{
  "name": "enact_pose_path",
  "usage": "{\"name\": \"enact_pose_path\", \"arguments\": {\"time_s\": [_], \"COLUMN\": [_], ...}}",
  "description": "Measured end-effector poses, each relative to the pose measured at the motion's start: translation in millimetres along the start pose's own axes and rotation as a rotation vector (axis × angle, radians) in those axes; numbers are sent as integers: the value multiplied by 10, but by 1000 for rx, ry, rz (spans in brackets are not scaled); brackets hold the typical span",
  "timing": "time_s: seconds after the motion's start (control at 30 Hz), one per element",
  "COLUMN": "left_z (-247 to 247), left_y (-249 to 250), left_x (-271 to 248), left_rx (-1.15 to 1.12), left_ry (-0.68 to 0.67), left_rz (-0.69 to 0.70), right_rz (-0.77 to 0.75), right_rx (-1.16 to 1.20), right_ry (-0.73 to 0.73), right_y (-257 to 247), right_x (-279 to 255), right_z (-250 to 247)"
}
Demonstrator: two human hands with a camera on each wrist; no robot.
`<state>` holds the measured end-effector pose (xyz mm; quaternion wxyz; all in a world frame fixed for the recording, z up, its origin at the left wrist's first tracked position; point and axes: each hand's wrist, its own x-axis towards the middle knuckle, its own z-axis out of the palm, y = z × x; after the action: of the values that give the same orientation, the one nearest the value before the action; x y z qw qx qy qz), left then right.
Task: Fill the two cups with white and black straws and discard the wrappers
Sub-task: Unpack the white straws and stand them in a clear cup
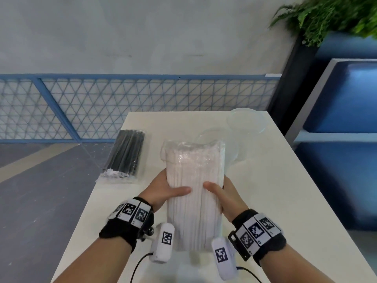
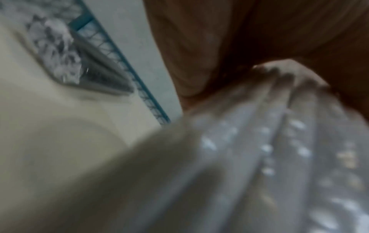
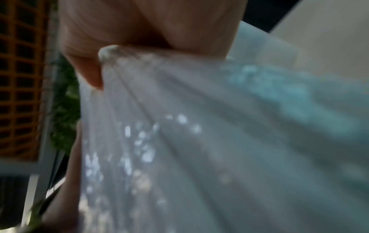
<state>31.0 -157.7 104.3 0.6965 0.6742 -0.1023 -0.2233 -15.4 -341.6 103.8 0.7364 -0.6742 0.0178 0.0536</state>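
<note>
A clear plastic pack of white straws is held above the white table, tilted with its far end up. My left hand grips its left side, thumb across the front. My right hand grips the right side the same way. Both wrist views are blurred and filled by the pack of white straws against my palms. A wrapped pack of black straws lies flat at the table's left edge, also in the left wrist view as the black pack. Two clear cups stand behind the white pack.
A blue mesh railing runs beyond the table's far and left side. A blue cushioned bench and a green plant sit to the right. The floor lies left of the table.
</note>
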Motion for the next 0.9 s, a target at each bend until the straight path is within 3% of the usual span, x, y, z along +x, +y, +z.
{"name": "enact_pose_path", "arguments": {"time_s": [0.17, 0.3, 0.47, 0.57, 0.7, 0.83, 0.9], "left_z": [68, 115, 138, 147, 170, 197, 196], "left_y": [-35, -66, -138, -138, -141, -162, -180], "left_x": [65, 83, 89, 66, 57, 77, 75], "left_rx": [28, 247, 337, 373, 350, 384, 387], "left_ry": [209, 307, 336, 351, 356, 351, 372], "left_rz": [58, 66, 54, 62, 56, 70, 66], "right_rz": [-380, -393, -138, -36, -24, -27, -59], "right_rx": [-350, -293, -176, 26, 210, 343, 217], "right_ry": [357, 539, 514, 367, 217, 191, 213], "right_y": [-45, -122, -160, -199, -364, -448, -398], "right_x": [-54, -53, 10, 17, 9, -4, -37], "right_z": [19, 91, 92, 69, 58, 67, 39]}}
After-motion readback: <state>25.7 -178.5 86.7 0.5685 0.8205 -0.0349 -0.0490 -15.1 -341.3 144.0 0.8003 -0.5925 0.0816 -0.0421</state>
